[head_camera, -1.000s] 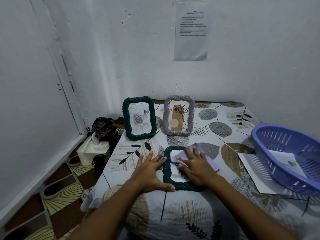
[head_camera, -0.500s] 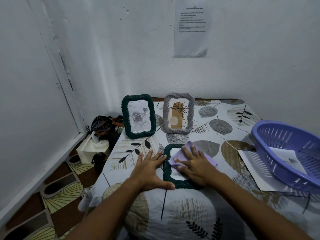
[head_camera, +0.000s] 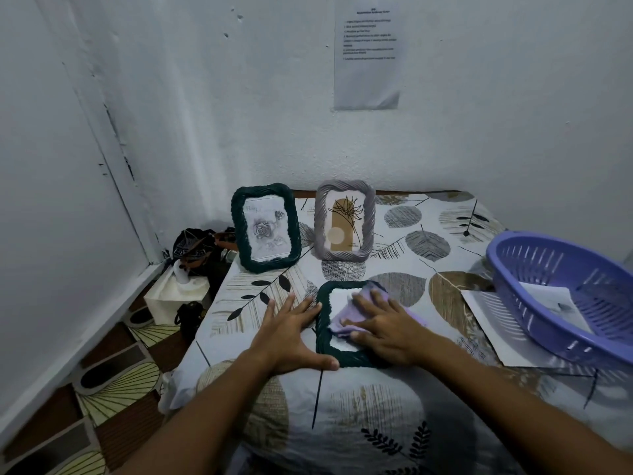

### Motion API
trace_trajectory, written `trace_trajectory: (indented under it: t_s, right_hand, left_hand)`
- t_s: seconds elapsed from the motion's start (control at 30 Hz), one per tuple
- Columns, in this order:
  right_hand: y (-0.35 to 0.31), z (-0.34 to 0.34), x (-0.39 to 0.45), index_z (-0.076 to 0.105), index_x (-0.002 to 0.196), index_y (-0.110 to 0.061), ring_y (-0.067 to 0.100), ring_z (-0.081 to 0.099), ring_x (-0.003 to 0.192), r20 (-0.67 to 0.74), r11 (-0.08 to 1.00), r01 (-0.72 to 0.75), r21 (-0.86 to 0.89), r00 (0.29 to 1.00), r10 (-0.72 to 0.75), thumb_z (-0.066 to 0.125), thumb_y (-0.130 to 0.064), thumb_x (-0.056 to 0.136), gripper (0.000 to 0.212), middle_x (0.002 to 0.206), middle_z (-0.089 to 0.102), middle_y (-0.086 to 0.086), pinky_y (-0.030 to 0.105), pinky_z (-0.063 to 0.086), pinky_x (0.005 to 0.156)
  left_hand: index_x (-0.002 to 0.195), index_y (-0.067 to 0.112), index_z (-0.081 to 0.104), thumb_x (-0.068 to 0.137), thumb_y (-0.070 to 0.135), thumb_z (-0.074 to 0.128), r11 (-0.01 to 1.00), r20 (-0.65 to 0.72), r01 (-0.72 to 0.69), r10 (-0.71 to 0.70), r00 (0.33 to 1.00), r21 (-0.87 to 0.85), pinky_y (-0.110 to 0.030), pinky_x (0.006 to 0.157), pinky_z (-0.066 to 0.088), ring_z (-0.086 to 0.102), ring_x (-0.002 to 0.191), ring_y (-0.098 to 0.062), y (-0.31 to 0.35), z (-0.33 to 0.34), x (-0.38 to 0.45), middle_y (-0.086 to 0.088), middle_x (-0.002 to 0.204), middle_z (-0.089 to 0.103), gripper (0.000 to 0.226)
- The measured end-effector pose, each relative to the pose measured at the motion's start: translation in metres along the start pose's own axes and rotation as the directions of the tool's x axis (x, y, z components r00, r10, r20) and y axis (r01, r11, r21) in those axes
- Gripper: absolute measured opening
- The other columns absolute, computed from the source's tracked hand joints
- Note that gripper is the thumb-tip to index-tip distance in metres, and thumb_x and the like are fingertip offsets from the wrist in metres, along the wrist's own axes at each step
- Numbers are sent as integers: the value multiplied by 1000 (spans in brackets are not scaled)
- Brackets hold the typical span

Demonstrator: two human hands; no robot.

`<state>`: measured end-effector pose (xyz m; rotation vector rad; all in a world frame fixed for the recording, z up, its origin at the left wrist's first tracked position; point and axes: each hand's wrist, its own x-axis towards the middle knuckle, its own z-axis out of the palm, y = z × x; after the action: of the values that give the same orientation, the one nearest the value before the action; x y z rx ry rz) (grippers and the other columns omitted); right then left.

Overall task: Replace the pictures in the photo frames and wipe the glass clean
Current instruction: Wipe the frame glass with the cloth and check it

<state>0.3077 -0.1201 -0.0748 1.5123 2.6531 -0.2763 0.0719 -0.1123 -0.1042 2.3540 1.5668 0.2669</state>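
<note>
A dark green woven photo frame lies flat on the leaf-patterned bed sheet. My right hand presses a lilac cloth flat onto its glass. My left hand lies flat beside the frame's left edge, fingers spread, thumb along the lower rim. Behind, a second green frame with a rose drawing and a grey frame with a plant drawing stand upright near the wall.
A purple plastic basket holding a printed picture sits at the right on a white sheet of paper. Left of the bed are a tissue box and dark bags on the floor. A notice hangs on the wall.
My right hand has slid the cloth a little toward the upper part of the glass. The left hand stays beside the frame. The view has tilted slightly.
</note>
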Motion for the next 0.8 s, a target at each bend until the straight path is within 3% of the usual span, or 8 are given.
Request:
trace_trajectory:
  t_s: [0.1,0.23,0.37,0.5,0.7,0.8]
  right_hand:
    - [3,1,-20,31,138,-55,18,-24,138,29,993,97,70,995,-99,7,-68,86,59,155,-12,-6,45,-8,117]
    - [27,-11,-40,47,135,-45,21,-14,146,77,992,78,99,993,-86,21,-58,95,49,159,-3,-4,37,1,118]
    - [35,-23,-41,55,131,-35,19,-12,147,88,998,59,-39,995,-55,22,-57,96,52,159,0,-8,38,3,119]
    - [31,-29,-20,44,139,-36,30,-11,147,70,987,-46,-152,996,57,21,-57,97,52,160,-5,0,45,5,119]
    - [20,-24,-3,44,140,-34,33,-6,147,29,998,-55,-5,998,55,28,-46,101,44,161,0,4,42,4,118]
    - [22,-10,-21,42,139,-43,30,-11,147,57,997,24,76,998,-28,22,-57,98,48,161,-1,2,44,3,118]
  left_hand:
    - [153,33,16,35,102,37,1000,-3,-2,2,1000,-4,-48,118,-13,-8,149,-16,1,-1,0,10,162,5,138]
    - [153,34,16,36,101,40,1000,6,3,-3,1000,-2,-49,118,-13,-8,149,-16,1,-1,0,10,161,5,137]
    - [152,34,16,42,96,49,1000,7,14,-14,1000,-4,-49,117,-14,-8,149,-16,1,-1,0,10,161,5,131]
    - [153,34,15,43,96,47,1000,12,11,-11,1000,3,-49,117,-14,-9,149,-17,0,0,0,9,162,4,130]
    - [153,34,15,40,100,43,1000,7,6,-6,1000,11,-49,118,-13,-8,149,-17,0,0,1,9,162,4,133]
    - [153,33,16,39,100,41,1000,0,4,-4,1000,11,-49,118,-13,-8,149,-17,-1,1,1,9,162,5,135]
